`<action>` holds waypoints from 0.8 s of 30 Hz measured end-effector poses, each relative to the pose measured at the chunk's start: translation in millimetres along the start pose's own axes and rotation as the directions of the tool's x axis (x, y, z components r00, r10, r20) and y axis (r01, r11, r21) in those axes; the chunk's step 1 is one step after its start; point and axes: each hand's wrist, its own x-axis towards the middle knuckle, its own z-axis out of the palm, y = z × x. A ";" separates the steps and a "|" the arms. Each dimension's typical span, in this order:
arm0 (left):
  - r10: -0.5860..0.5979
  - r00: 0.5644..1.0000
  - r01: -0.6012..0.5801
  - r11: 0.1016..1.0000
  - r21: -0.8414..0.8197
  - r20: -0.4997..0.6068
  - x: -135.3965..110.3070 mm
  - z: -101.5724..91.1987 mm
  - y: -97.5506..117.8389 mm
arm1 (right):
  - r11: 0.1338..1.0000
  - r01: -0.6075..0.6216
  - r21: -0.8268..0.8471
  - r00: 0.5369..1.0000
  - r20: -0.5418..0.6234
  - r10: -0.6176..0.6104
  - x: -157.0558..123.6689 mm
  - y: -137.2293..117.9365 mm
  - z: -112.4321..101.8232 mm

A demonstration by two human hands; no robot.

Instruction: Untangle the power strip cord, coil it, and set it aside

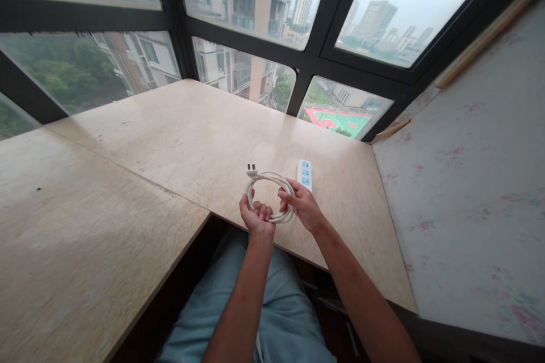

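Note:
A white power cord point(272, 174) is wound into a round coil of several loops, held up above the front edge of the stone sill. My left hand point(258, 214) wraps its fingers round the lower left of the coil. At the coil's right side, my right hand point(303, 204) pinches the loops between thumb and fingers. The cord's plug point(251, 169) sticks up at the upper left of the coil, its dark prongs pointing away from me. Just behind my right hand lies a white power strip point(305, 172) with blue socket faces; its near end is partly hidden.
The beige stone sill point(170, 125) spreads ahead and to the left, with a seam across it. Dark-framed windows point(313, 62) rise along its far edge. A flowered wall point(464, 198) bounds the right side. My legs point(255, 300) are below the sill's front edge.

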 end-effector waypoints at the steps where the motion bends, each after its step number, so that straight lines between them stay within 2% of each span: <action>1: 0.004 1.000 -0.004 1.000 -0.007 0.000 1.2 -0.4 1.2 | 0.999 -0.013 -0.038 1.000 -0.007 0.012 1.4 1.7 -0.1; 5: 0.028 0.999 -0.028 0.999 -0.037 -0.018 4.8 -1.9 6.3 | 0.977 -0.139 -0.164 0.990 -0.020 0.138 6.5 10.5 -0.8; 7: 0.036 0.999 -0.038 0.998 -0.045 -0.037 4.8 -2.3 7.0 | 0.972 -0.149 -0.180 0.989 -0.015 0.149 7.7 14.1 1.2; 11: 0.028 0.999 -0.029 0.998 -0.060 -0.021 0.3 -1.7 2.6 | 0.995 -0.058 -0.076 0.994 -0.092 0.051 10.1 15.6 10.1; 17: 0.036 0.992 -0.036 0.999 0.005 0.122 -7.1 2.8 -10.0 | 0.992 0.041 0.117 0.972 -0.235 -0.013 19.0 2.4 20.0; 20: -0.005 0.990 -0.001 0.999 0.038 0.141 -9.3 7.4 -11.7 | 0.984 0.048 0.172 0.970 -0.244 -0.004 23.4 -10.8 21.4; 24: -0.110 0.975 0.097 0.992 0.076 0.194 -14.6 15.5 -3.3 | 0.984 0.064 0.165 0.976 -0.217 -0.027 27.6 -35.1 21.9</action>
